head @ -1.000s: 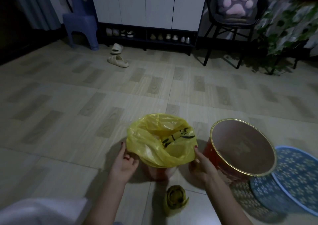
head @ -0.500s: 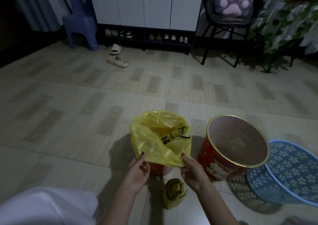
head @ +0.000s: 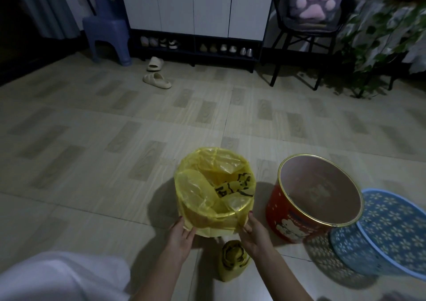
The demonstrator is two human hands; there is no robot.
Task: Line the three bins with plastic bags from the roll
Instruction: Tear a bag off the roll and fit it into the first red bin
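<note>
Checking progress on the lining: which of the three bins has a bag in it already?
The leftmost bin, draped in the yellow bag; the red bin and blue bin are bare.

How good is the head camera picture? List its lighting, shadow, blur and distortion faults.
Head view: dim overall, the far left corner nearly black; hard shadows lie on the floor left of the yellow bag and under the hands; wide-angle bending curves the cabinet and floor lines; the plant at the right edge is smeared, and the white cloth at the bottom left is soft.
</note>
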